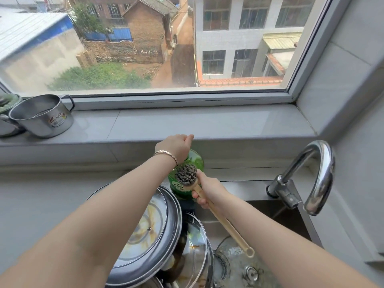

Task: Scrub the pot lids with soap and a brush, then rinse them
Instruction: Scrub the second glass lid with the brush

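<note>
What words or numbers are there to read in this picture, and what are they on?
Nothing here is clear enough to quote.
On the green soap bottle: a label with dark characters, too blurred to read.
On the steel mug on the windowsill: a red and gold sticker, print too small to read.
On the pot lid, the brush and the tap: no writing shows.

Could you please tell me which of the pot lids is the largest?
The leftmost lid, under the left forearm and beside the green bottle. It has a wide steel rim, while the lid to its right is smaller and stands tilted.
</note>
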`<state>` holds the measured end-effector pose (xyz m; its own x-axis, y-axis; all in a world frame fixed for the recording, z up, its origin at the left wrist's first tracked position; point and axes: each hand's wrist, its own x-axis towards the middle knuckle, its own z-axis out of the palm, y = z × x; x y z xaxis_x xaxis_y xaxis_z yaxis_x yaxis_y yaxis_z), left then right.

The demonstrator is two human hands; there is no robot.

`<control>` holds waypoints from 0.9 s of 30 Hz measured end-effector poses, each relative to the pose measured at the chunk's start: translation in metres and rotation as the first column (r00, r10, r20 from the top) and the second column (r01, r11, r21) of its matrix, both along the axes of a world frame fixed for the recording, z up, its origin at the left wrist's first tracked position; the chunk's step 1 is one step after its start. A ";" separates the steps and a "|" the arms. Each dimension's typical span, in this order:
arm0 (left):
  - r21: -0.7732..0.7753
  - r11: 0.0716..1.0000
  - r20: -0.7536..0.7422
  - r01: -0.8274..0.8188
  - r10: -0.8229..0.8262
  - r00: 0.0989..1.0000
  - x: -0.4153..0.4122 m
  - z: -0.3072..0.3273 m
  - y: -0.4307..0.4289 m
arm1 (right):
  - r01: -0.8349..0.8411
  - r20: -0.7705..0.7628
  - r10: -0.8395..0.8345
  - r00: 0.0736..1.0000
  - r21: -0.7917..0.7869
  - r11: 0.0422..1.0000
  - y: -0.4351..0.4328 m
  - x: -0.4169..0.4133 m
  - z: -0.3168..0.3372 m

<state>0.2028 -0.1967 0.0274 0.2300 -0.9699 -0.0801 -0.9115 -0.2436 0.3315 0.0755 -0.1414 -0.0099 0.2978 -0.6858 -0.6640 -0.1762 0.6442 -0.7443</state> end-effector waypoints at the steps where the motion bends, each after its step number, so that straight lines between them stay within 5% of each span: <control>1: -0.016 1.000 -0.039 -0.018 0.018 0.999 -0.001 0.005 0.004 | -0.012 -0.018 0.011 1.000 -0.011 1.000 0.003 -0.002 0.001; 4: -0.134 0.976 -0.305 -0.171 0.123 0.944 -0.007 0.015 0.026 | -0.079 -0.115 0.071 0.991 -0.067 0.995 0.016 -0.010 0.000; 7: -0.212 0.860 -0.600 -0.464 0.260 0.756 -0.012 0.006 0.068 | -0.174 -0.193 0.149 0.970 -0.121 0.977 0.037 -0.021 -0.001; 9: -0.133 0.779 -0.683 -0.612 0.376 0.626 -0.008 -0.017 0.106 | -0.233 -0.228 0.196 0.954 -0.146 0.962 0.052 -0.030 -0.001; 12: 0.162 0.642 -0.622 -0.749 0.656 0.427 -0.003 -0.055 0.168 | -0.272 -0.261 0.227 0.938 -0.154 0.950 0.073 -0.042 -0.004; 16: 0.443 0.283 -0.458 -0.851 0.887 0.057 0.006 -0.084 0.221 | -0.262 -0.274 0.216 0.937 -0.146 0.954 0.092 -0.051 -0.011; 19: 0.440 0.137 -0.416 -0.888 0.907 -0.066 0.026 -0.091 0.230 | -0.258 -0.286 0.211 0.935 -0.139 0.956 0.102 -0.055 -0.012; 24: 0.586 0.126 -0.664 -0.800 0.641 -0.386 0.061 -0.109 0.225 | -0.261 -0.312 0.209 0.927 -0.134 0.956 0.113 -0.061 -0.009; 27: 0.594 0.138 -0.677 -0.793 0.618 -0.399 0.075 -0.127 0.229 | -0.252 -0.315 0.199 0.928 -0.137 0.958 0.115 -0.065 -0.008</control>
